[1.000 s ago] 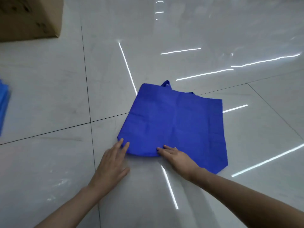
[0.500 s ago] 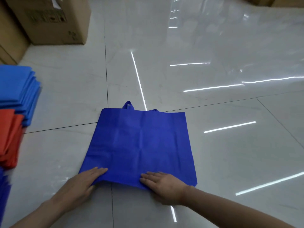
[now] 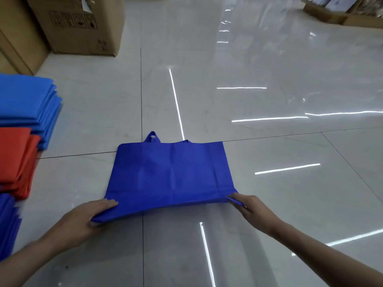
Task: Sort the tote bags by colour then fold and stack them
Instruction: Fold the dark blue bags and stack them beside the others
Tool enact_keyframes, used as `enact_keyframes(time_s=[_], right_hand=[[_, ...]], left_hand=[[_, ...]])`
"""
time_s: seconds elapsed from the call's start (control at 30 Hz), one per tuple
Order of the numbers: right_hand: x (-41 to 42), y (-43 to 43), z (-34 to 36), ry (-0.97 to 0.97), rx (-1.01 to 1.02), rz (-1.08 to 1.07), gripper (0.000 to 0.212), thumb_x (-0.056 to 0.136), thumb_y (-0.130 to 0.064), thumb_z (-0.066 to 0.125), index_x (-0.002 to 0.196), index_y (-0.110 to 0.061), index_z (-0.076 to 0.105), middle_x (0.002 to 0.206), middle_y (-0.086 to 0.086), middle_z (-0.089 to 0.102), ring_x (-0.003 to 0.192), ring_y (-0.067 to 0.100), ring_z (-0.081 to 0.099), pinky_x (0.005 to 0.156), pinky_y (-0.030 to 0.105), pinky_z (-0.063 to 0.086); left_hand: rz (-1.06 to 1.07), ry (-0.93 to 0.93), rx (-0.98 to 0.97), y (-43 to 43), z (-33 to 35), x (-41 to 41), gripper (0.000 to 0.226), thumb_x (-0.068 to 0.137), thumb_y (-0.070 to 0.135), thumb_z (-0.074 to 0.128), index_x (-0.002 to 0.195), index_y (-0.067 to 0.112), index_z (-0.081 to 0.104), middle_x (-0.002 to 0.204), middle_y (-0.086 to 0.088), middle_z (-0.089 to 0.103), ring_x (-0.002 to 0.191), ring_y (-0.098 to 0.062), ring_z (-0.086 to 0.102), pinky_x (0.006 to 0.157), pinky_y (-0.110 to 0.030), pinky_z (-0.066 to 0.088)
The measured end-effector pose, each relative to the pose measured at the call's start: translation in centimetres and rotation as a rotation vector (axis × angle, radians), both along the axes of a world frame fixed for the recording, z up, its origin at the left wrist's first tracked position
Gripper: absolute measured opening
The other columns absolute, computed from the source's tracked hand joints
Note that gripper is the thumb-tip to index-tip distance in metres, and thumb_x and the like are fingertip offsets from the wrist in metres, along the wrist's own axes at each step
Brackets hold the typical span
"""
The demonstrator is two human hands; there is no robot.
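A royal-blue tote bag (image 3: pixel 172 175) is lying spread on the glossy pale tiled floor (image 3: pixel 269 183), directly in front of the person, with its mouth pointing away. One handle loop (image 3: pixel 152 137) is sticking out past the far edge, and a sliver of a second is peeking out further right. The fabric is looking matte and non-woven, with faint crease lines crossing its middle both ways. The near edge is lifting slightly off the tiles and sagging between the two corners.

The left hand (image 3: pixel 83 220) is gripping the near left corner, fingers lying over the top and thumb tucking underneath. The right hand (image 3: pixel 250 208) is pinching the near right corner, fingers curling round the hem.

Along the left side, well apart from the bag, three piles are sitting in a row: a stack of light-blue folded bags (image 3: pixel 27 100) farthest away, a stack of red ones (image 3: pixel 14 160) just beside it, and a dark-blue stack (image 3: pixel 8 220) nearest. Cardboard boxes (image 3: pixel 83 25) are standing on the floor behind them
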State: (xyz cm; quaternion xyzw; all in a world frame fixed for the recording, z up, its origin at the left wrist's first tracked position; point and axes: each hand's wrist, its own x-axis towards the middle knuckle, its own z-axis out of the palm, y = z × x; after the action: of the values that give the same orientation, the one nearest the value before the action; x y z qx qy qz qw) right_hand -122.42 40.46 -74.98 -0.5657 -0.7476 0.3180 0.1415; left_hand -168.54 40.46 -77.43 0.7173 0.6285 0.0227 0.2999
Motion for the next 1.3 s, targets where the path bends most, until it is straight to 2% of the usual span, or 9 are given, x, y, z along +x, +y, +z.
enact_keyframes(time_s=[0.17,0.3,0.5,0.7,0.87,0.97,1.13,1.2,1.3], right_hand=[[0.4,0.6,0.3,0.115,-0.139,-0.094,0.007,0.093,-0.031,0.058,0.093,-0.028,0.065,0.074,-0.02,0.063,0.066,0.001,0.054,0.065,0.021,0.043],[1.0,1.7,-0.5,0.174,-0.321,-0.15,0.036,0.089,-0.029,0.065,0.124,-0.032,0.058,0.116,-0.023,0.064,0.109,-0.005,0.056,0.098,0.024,0.04],[-1.9,4.1,-0.8,0.446,-0.317,-0.472,0.018,0.095,-0.029,0.054,0.103,-0.018,0.065,0.096,-0.007,0.072,0.09,0.011,0.068,0.074,0.019,0.052],[-4.6,6.1,-2.8,0.041,-0.4,-0.636,0.03,0.091,-0.033,0.059,0.083,-0.004,0.059,0.081,0.009,0.063,0.069,0.021,0.058,0.057,0.028,0.043],[-6.3,5.6,-3.7,-0.09,-0.467,-0.662,0.028,0.089,-0.033,0.059,0.089,-0.008,0.047,0.083,0.006,0.057,0.067,0.016,0.052,0.053,0.026,0.038],[-7.9,4.4,-3.3,-0.134,-0.402,-0.687,0.03,0.088,-0.026,0.055,0.103,-0.008,0.037,0.088,0.006,0.053,0.069,0.019,0.053,0.053,0.03,0.039],[-9.0,5.4,-3.5,-0.458,0.042,-0.243,0.073,0.091,-0.036,0.052,0.149,-0.013,0.014,0.153,0.013,0.016,0.137,0.032,0.025,0.109,0.038,0.028],[-9.0,8.1,-3.6,-0.476,0.018,-0.084,0.077,0.094,-0.048,0.046,0.151,-0.016,0.007,0.158,0.009,0.007,0.144,0.028,0.01,0.117,0.038,0.011],[-9.0,10.3,-3.9,-0.503,-0.08,-0.028,0.07,0.093,-0.052,0.045,0.146,-0.013,0.022,0.147,0.01,0.031,0.133,0.028,0.031,0.112,0.037,0.022]], left_hand=[[0.362,-0.305,0.081,0.6,0.9,0.8,0.008,0.092,0.023,0.056,0.09,0.028,0.062,0.084,0.006,0.067,0.083,-0.011,0.061,0.066,-0.024,0.044],[0.556,-0.478,0.008,1.5,0.1,1.4,0.023,0.096,0.035,0.043,0.11,0.021,0.055,0.104,-0.002,0.065,0.094,-0.019,0.061,0.082,-0.037,0.05],[0.698,-0.42,0.039,2.6,-1.6,2.2,0.025,0.097,0.042,0.043,0.1,0.021,0.057,0.097,-0.001,0.067,0.09,-0.025,0.062,0.08,-0.049,0.052],[0.814,0.103,0.091,2.7,-2.0,3.7,0.031,0.095,0.041,0.046,0.09,0.01,0.044,0.083,-0.011,0.058,0.074,-0.032,0.054,0.065,-0.038,0.041],[0.611,0.359,0.379,3.0,-1.8,6.9,0.048,0.08,0.018,0.07,0.12,0.0,0.05,0.125,-0.027,0.047,0.109,-0.043,0.049,0.091,-0.054,0.036],[0.319,0.3,0.303,3.7,-2.1,10.4,0.057,0.091,0.041,0.054,0.139,0.013,0.041,0.151,-0.02,0.024,0.138,-0.036,0.026,0.11,-0.056,0.019],[0.317,0.252,-0.005,4.4,-3.8,14.3,0.081,0.087,0.068,0.03,0.15,0.026,0.001,0.157,-0.012,-0.013,0.145,-0.029,-0.009,0.115,-0.051,0.003],[0.302,0.285,-0.013,4.2,-4.4,14.3,0.083,0.087,0.069,0.03,0.15,0.027,-0.003,0.156,-0.011,-0.015,0.145,-0.028,-0.01,0.115,-0.05,0.003],[0.282,0.305,0.025,4.0,-4.9,13.7,0.082,0.087,0.068,0.03,0.15,0.028,-0.004,0.156,-0.011,-0.016,0.144,-0.028,-0.011,0.115,-0.048,0.002]])
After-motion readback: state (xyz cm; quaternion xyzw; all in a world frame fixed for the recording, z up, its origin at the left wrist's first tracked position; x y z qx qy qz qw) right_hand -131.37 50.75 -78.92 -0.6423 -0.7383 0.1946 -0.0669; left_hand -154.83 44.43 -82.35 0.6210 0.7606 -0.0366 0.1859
